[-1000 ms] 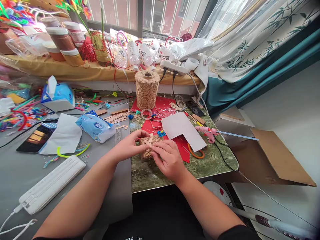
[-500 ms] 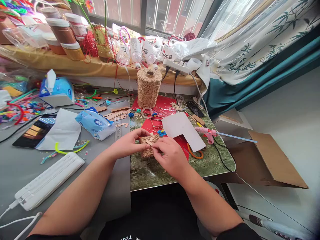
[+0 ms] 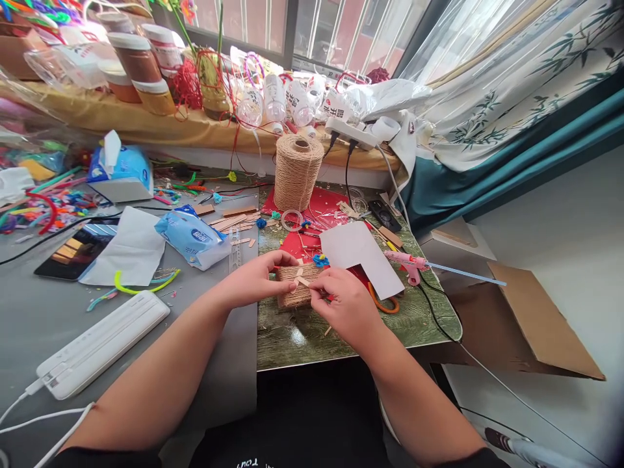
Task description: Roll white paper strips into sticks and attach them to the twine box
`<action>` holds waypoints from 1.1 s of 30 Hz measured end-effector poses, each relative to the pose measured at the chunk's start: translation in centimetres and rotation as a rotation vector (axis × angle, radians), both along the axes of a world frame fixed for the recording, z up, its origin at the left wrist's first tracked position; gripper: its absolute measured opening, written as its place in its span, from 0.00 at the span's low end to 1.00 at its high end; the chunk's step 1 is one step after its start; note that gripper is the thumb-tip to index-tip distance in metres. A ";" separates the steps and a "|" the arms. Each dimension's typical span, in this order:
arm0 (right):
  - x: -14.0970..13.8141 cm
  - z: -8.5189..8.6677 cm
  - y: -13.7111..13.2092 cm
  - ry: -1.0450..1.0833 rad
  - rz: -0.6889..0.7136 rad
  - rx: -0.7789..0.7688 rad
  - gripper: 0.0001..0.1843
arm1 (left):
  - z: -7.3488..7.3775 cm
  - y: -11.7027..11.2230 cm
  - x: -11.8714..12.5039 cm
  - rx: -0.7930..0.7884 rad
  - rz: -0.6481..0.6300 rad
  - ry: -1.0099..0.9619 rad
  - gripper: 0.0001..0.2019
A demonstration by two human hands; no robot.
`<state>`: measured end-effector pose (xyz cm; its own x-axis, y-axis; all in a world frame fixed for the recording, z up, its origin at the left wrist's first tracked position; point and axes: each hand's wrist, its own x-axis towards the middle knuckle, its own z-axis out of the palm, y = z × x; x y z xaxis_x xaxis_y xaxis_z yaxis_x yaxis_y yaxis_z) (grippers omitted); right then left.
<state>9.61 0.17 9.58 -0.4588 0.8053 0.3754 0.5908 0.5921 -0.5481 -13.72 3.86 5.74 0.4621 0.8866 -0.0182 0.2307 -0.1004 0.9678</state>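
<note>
A small box wrapped in twine [image 3: 294,299] rests on the green wood-patterned tabletop in front of me. My left hand [image 3: 260,281] grips it from the left, fingers over the far edge and thumb on top. Small flat pieces of wooden stick lie on its upper face. My right hand [image 3: 345,300] pinches one end of a short wooden stick piece [image 3: 303,281] between thumb and forefinger, over the box top. A blue pipe-cleaner shape [image 3: 320,260] is just behind the box. My fingers partly cover the box's far and right sides.
Behind the box stands a large twine spool [image 3: 298,172]. White card [image 3: 361,253] lies at the right, near a pink glue gun [image 3: 412,263] and orange-handled scissors [image 3: 385,305]. Left are a tissue pack [image 3: 192,237], wooden sticks [image 3: 236,222] and a white power bank [image 3: 103,344].
The whole view has shifted slightly, so things appear a little further right. My right hand has drawn slightly rightward from my left thumb, with the stick piece still pinched. My left hand keeps its hold.
</note>
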 end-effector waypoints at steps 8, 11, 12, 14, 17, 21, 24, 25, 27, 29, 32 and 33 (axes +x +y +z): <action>-0.7 -1.3 -0.5 -0.012 -0.008 0.093 0.09 | 0.5 -0.2 -0.2 0.082 0.037 0.074 0.23; -0.8 -1.4 -0.7 -0.027 -0.018 0.096 0.09 | 0.8 -0.3 -0.2 0.158 0.041 0.138 0.20; -0.7 -1.3 -0.7 -0.031 -0.023 0.094 0.09 | 1.0 -0.3 -0.2 0.181 0.033 0.152 0.18; -0.4 -1.1 -0.7 -0.041 -0.031 0.087 0.09 | 1.2 -0.4 -0.1 0.218 0.014 0.172 0.14; -0.1 -0.9 -0.5 -0.060 -0.035 0.081 0.09 | 1.5 -0.5 0.0 0.254 0.008 0.207 0.11; -0.3 -1.2 -0.7 -0.068 -0.036 0.102 0.08 | 1.6 -0.5 0.0 0.247 0.020 0.231 0.11; -0.6 -1.6 -1.0 -0.062 -0.031 0.121 0.10 | 1.6 -0.5 0.0 0.209 0.021 0.218 0.12; -0.6 -1.7 -1.1 -0.058 -0.028 0.126 0.11 | 1.6 -0.4 0.0 0.199 0.021 0.214 0.12; -0.6 -1.9 -1.2 -0.046 -0.014 0.127 0.12 | 1.5 -0.4 0.0 0.183 0.015 0.205 0.12; -0.6 -1.8 -1.4 -0.038 0.001 0.118 0.11 | 1.5 -0.4 0.0 0.173 0.011 0.200 0.12; -0.8 -1.7 -1.5 -0.061 0.019 0.108 0.11 | 1.8 -0.5 0.0 0.139 0.011 0.206 0.12; -0.9 -1.6 -1.6 -0.073 0.021 0.109 0.12 | 1.9 -0.5 0.1 0.118 0.012 0.206 0.11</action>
<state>8.72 -1.41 7.93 -0.5047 0.7514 0.4251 0.6136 0.6586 -0.4356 -13.67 3.34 7.66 0.4491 0.8934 -0.0070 0.4236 -0.2060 0.8821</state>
